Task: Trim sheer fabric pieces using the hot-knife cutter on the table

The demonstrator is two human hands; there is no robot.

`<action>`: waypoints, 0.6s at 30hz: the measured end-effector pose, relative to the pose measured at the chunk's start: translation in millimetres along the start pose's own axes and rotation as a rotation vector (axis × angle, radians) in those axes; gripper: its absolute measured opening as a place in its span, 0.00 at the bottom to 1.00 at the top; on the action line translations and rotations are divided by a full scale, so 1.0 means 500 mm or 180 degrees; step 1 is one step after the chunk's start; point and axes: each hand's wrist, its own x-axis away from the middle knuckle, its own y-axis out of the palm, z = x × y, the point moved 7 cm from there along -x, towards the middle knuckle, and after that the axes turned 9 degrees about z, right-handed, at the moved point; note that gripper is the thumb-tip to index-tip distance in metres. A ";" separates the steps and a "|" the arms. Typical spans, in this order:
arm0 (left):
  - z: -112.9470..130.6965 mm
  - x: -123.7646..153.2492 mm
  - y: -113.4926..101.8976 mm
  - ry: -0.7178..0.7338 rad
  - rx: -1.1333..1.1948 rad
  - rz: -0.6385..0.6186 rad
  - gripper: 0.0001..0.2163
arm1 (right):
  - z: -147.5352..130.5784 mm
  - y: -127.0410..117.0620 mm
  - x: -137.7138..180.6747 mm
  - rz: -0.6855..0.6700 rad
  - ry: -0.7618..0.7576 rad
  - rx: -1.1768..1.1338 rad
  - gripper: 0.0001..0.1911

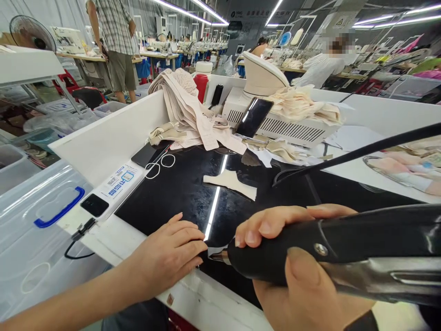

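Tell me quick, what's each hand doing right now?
Left hand: open, palm down at the glossy black tabletop edge; anything beneath is hidden.
Right hand: closed around a black, metal-tipped handheld tool.

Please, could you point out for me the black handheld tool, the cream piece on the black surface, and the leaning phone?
Black handheld tool [365, 234]: head view, on its black body.
Cream piece [230, 182]: head view, on its middle.
Leaning phone [255, 117]: head view, on its dark screen.

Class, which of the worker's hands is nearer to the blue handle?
Left. The left hand is to the right of the blue handle; the right hand, gripping the black tool, is farther right.
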 end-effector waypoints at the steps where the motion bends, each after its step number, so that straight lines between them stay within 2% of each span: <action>1: 0.000 0.000 0.002 0.0008 -0.0017 -0.0034 0.09 | 0.001 0.000 0.000 0.0006 0.0014 -0.0007 0.16; 5: 0.004 -0.004 0.007 0.0110 -0.0080 -0.0148 0.12 | -0.010 0.000 -0.005 -0.0014 -0.0088 0.0003 0.16; 10: -0.002 -0.019 0.010 0.0270 0.0068 -0.0338 0.10 | -0.046 -0.042 -0.024 0.0474 -0.0267 -0.0053 0.19; 15: -0.016 -0.063 0.026 0.0526 0.0283 -0.0598 0.13 | -0.058 -0.068 -0.045 0.0538 -0.0117 0.0160 0.22; 18: -0.018 -0.096 0.043 0.0570 0.0462 -0.0911 0.17 | -0.056 -0.071 -0.047 0.0604 -0.0280 0.0180 0.21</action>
